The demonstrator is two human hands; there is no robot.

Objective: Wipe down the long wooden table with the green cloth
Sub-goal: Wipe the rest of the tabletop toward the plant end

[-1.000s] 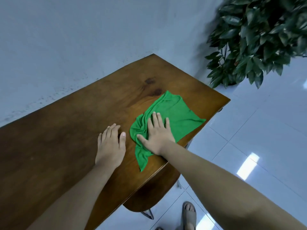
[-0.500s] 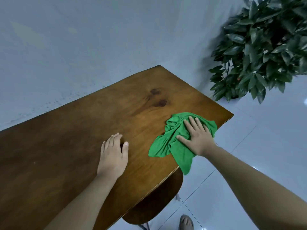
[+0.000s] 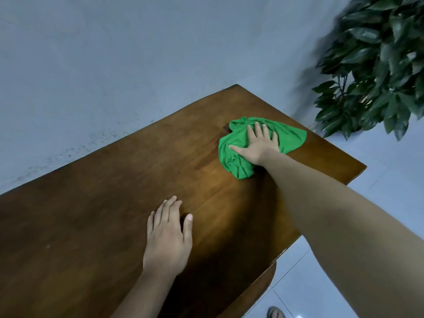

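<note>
A grey wall (image 3: 114, 65) is filling the upper left of the frame, its lower part speckled with dark marks. Below it, the wooden counter (image 3: 91, 226) is running from the lower left up toward the centre right. In the lower centre, the left hand (image 3: 168, 239) is lying flat on the bare wood, palm down, fingers spread and holding nothing. Right of centre, the right hand (image 3: 258, 146) is pressing flat on the green cloth (image 3: 290, 138), fingers extended over it rather than curled around it; the bunched cloth is sitting on the counter near its far right end. In the upper right, a leafy plant (image 3: 378, 65) is standing over the pale tiled floor (image 3: 378, 180).
</note>
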